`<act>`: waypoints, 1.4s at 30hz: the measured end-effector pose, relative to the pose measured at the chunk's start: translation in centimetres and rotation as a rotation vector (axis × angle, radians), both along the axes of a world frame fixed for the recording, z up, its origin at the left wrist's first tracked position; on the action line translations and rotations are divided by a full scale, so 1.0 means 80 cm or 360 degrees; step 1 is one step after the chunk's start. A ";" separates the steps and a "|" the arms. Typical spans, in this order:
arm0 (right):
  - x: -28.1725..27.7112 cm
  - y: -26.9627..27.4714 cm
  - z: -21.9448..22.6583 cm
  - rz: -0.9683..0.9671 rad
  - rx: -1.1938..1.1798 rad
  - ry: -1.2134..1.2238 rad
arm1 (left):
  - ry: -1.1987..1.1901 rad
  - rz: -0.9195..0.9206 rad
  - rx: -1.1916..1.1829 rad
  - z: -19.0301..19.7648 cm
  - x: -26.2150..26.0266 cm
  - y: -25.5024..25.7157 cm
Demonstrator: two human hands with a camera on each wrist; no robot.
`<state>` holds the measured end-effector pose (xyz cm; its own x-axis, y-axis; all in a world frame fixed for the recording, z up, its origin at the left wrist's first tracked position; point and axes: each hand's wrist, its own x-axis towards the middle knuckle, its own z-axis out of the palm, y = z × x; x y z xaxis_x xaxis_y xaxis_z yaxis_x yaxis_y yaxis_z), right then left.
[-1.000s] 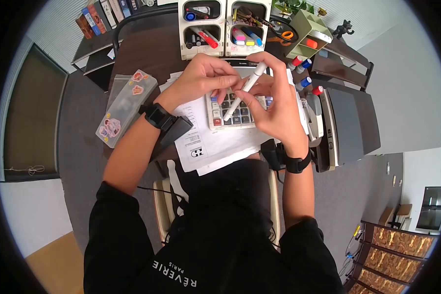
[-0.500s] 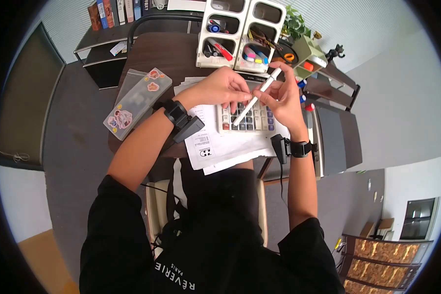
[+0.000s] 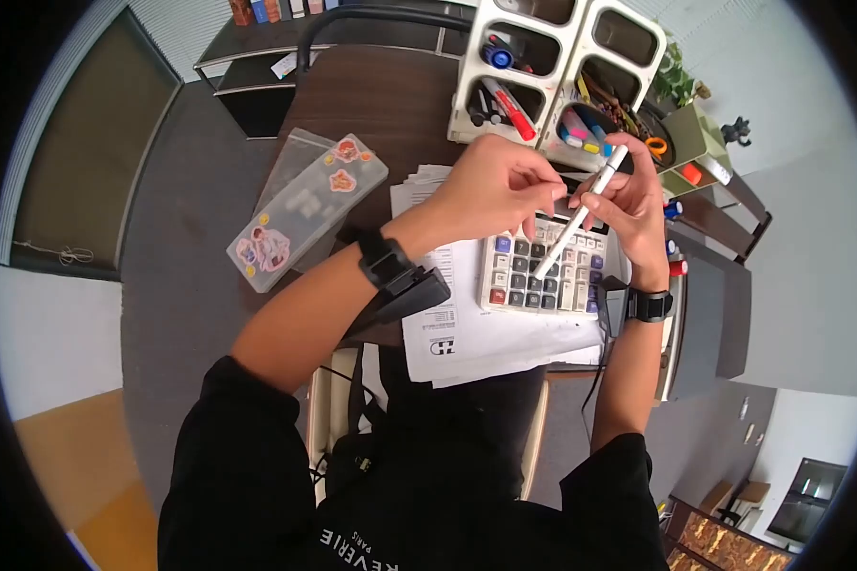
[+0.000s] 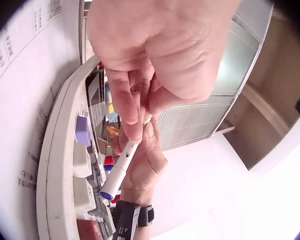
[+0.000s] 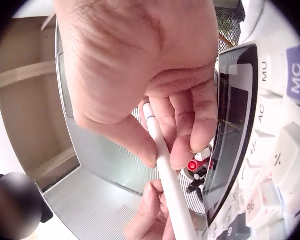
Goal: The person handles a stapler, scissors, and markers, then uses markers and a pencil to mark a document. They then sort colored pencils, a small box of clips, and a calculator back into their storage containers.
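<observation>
My right hand (image 3: 628,209) pinches a slim white pen (image 3: 573,225) between thumb and fingers, slanting over a calculator (image 3: 493,285). The pen's blue end (image 4: 108,194) points down toward the keys in the left wrist view. Beside the pen's upper part is my left hand (image 3: 500,190), its fingers curled and thumb against them. From the right wrist, the left fingertips (image 5: 151,200) appear just behind the pen's barrel (image 5: 170,187). No object shows in the left hand. Printed papers (image 3: 467,347) lie under the calculator.
A clear pencil case with stickers (image 3: 305,214) lies on the dark table (image 3: 390,90) at left. Behind the hands stands a white organizer (image 3: 554,71) holding markers (image 3: 512,112). A green holder (image 3: 692,143) and capped markers (image 3: 677,268) stand at right.
The head view has shifted, so the table and hands appear farther right and lower. The pen stays in my right hand; my left fingertips have drawn slightly away from it.
</observation>
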<state>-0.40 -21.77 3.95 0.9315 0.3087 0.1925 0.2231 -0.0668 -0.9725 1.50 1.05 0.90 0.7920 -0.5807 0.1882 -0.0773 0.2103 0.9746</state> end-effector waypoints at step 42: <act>0.005 -0.046 -0.021 -0.0428 0.0489 -0.0123 | -0.1216 -0.0179 0.0803 0.018 -0.007 -0.004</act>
<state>0.03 -25.43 2.26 0.9502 -0.0265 0.3105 0.3107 0.1578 -0.9373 0.97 0.72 2.36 0.4907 -0.8022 0.3401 -0.7422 -0.1805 0.6454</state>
